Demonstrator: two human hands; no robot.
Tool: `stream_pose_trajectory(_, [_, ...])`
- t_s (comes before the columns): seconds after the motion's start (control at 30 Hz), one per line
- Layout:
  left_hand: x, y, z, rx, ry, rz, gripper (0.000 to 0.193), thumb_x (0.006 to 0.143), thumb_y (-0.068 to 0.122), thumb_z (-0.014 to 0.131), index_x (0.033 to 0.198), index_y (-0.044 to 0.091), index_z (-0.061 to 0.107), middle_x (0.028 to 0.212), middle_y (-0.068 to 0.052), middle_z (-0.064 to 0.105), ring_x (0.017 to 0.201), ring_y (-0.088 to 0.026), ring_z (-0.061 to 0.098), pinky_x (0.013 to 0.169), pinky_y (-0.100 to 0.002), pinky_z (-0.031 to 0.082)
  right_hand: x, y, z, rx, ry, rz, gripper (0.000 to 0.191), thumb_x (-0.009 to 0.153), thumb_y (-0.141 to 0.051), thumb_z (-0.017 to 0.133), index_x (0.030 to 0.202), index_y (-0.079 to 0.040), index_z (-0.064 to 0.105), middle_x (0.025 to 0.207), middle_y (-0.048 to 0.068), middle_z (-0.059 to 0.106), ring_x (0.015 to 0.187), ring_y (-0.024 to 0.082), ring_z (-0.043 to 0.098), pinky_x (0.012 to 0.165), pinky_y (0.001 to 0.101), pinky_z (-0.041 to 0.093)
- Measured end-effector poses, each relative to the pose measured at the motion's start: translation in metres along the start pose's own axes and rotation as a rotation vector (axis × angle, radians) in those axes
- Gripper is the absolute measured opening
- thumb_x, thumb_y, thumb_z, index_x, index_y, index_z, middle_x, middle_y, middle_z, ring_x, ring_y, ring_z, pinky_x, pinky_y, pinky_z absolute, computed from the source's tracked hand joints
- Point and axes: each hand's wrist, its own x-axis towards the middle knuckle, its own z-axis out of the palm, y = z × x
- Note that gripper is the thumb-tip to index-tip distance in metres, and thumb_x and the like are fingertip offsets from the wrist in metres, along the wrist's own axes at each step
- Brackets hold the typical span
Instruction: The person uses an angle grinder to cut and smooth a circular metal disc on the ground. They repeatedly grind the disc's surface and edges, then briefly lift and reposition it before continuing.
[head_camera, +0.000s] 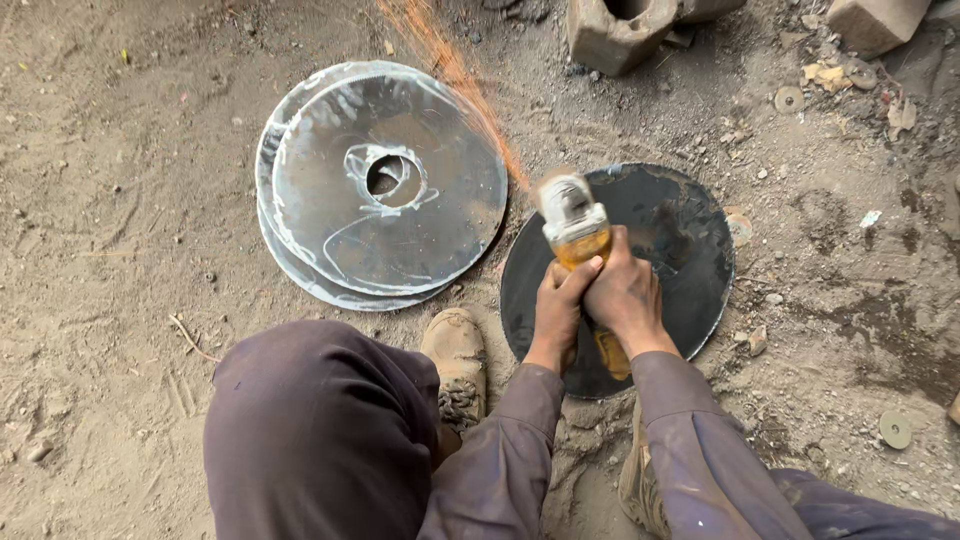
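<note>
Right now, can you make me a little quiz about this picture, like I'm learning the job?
1. True or false: both hands grip the yellow grinder.
2. Which disc is the grinder working on? A) the shiny stacked discs B) the dark disc
3. Fill in: orange ____ fly up from the grinder.

Key:
1. True; the left hand and right hand both wrap it.
2. B.
3. sparks.
</note>
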Motion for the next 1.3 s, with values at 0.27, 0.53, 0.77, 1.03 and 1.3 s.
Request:
stream_pose_trajectory(0.27, [-0.005, -0.006, -0.006, -0.021, 0.057, 0.013, 0.052, 0.089, 0.024, 0.080, 0.125, 0.002, 0.051, 0.114, -0.007, 0.058, 0.104, -0.017, 0.057, 0.096, -0.033, 0.048, 0.003, 0.006, 0.007, -0.014, -0.083, -0.099, 0.060, 0.082, -0.043, 0.075, 0.128, -0.013, 0.049, 0.101, 0.030, 0.072, 0.098, 0.053, 0.067, 0.087, 0.0592, 0.053])
stream_pose_trajectory(0.53, [0.001, -0.018, -0.005, 0.055, 0.052, 0.096, 0.065, 0.084, 0.022, 0.080, 0.138, 0.002, 0.051, 0.127, -0.008, 0.063, 0.114, -0.017, 0.062, 0.102, -0.032, 0.049, 0.003, 0.023, 0.013, -0.013, -0.039, -0.201, 0.052, 0.085, -0.034, 0.071, 0.129, -0.015, 0.052, 0.101, 0.026, 0.073, 0.097, 0.052, 0.067, 0.084, 0.0601, 0.052])
stream_pose_trajectory(0.77, [0.034, -0.023, 0.016, 0.218, -0.081, -0.045, 0.061, 0.090, 0.032, 0.078, 0.135, -0.001, 0.054, 0.119, -0.010, 0.064, 0.107, -0.016, 0.060, 0.096, -0.031, 0.049, 0.022, 0.040, 0.005, 0.173, 0.121, 0.095, 0.061, 0.082, -0.043, 0.078, 0.126, -0.010, 0.052, 0.103, 0.027, 0.073, 0.102, 0.051, 0.067, 0.086, 0.0563, 0.054])
stream_pose_trajectory(1.03, [0.033, -0.019, 0.013, 0.638, -0.233, 0.030, 0.099, 0.087, 0.050, 0.073, 0.157, -0.003, 0.028, 0.158, -0.022, 0.040, 0.148, -0.029, 0.038, 0.119, -0.038, 0.031, 0.042, 0.042, 0.009, 0.323, 0.278, 0.355, 0.081, 0.068, -0.052, 0.085, 0.129, -0.005, 0.058, 0.113, 0.020, 0.074, 0.105, 0.038, 0.073, 0.093, 0.0440, 0.056])
stream_pose_trajectory(1.3, [0.027, -0.009, 0.024, 0.994, -0.286, -0.036, 0.111, 0.080, 0.063, 0.071, 0.159, -0.002, 0.028, 0.152, -0.028, 0.045, 0.142, -0.036, 0.048, 0.115, -0.041, 0.040, 0.056, 0.049, 0.017, 0.728, 0.480, 0.469, 0.064, 0.070, -0.039, 0.084, 0.115, 0.004, 0.068, 0.108, 0.014, 0.077, 0.092, 0.024, 0.075, 0.085, 0.0363, 0.060])
